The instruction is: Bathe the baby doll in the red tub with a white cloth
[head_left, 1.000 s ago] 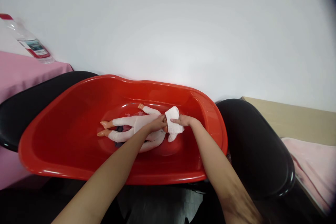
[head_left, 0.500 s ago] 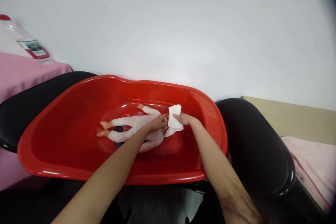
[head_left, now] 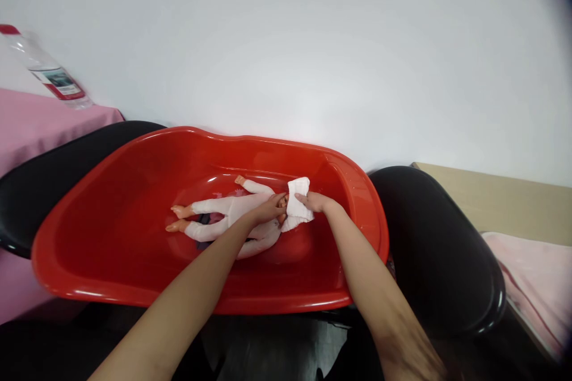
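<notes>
Right hand (head_left: 315, 202) grips cloth (head_left: 297, 209) at head of doll (head_left: 223, 214), which left hand (head_left: 267, 209) holds.

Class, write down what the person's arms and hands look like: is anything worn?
The left forearm and right forearm are bare, no sleeves in view. The left hand and right hand wear no gloves; no watch, ring or bracelet shows.

From my end this looks like a plain room at home, rigged up makeshift; bare white wall (head_left: 286, 41); red baby tub (head_left: 89, 232) propped across two black chairs (head_left: 438, 250); doll (head_left: 223, 214) inside; pink-clothed bench (head_left: 36, 125) with a water bottle (head_left: 49, 71).
</notes>
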Action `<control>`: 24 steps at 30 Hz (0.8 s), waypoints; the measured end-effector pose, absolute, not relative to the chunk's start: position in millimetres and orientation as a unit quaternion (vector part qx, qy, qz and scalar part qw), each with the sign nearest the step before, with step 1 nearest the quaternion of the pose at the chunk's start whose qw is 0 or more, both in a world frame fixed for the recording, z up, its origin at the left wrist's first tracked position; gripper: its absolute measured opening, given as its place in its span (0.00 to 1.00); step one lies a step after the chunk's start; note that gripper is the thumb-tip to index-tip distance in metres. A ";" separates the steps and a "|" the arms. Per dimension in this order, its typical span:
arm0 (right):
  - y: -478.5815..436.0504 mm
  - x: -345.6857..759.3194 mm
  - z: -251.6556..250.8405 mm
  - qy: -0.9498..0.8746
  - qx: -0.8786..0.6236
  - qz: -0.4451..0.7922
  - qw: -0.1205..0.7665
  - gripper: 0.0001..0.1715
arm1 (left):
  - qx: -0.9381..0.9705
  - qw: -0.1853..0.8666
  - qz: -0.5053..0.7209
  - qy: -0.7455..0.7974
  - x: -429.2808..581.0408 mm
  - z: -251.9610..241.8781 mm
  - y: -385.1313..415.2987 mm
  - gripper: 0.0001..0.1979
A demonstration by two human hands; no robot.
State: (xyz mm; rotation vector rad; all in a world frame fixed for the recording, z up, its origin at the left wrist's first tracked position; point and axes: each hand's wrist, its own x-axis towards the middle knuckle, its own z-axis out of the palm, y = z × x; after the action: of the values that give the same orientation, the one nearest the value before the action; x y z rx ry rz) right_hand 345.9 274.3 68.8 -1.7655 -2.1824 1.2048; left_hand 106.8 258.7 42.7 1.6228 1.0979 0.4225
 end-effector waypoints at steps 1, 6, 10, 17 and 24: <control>274.3 346.1 68.5 -0.713 -0.579 0.394 0.044 0.37 | 0.677 0.545 0.179 0.462 106.9 43.1 258.1 0.26; 273.1 346.8 70.5 -0.711 -0.582 0.392 0.042 0.37 | 0.665 0.565 0.176 0.456 105.9 43.7 255.3 0.23; 271.4 345.5 73.7 -0.712 -0.583 0.390 0.038 0.38 | 0.673 0.559 0.175 0.452 104.7 40.7 258.3 0.25; 270.8 344.1 74.7 -0.714 -0.587 0.381 0.040 0.38 | 0.689 0.526 0.182 0.464 104.4 40.3 261.4 0.28; 270.7 344.7 73.7 -0.707 -0.594 0.382 0.044 0.40 | 0.675 0.554 0.174 0.455 106.1 40.6 259.5 0.26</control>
State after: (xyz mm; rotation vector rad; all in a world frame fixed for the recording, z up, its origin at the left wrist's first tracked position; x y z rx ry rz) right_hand 344.7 270.7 73.7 -1.8144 -2.1597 1.1670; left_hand 106.1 259.5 40.6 1.5954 1.0762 0.4123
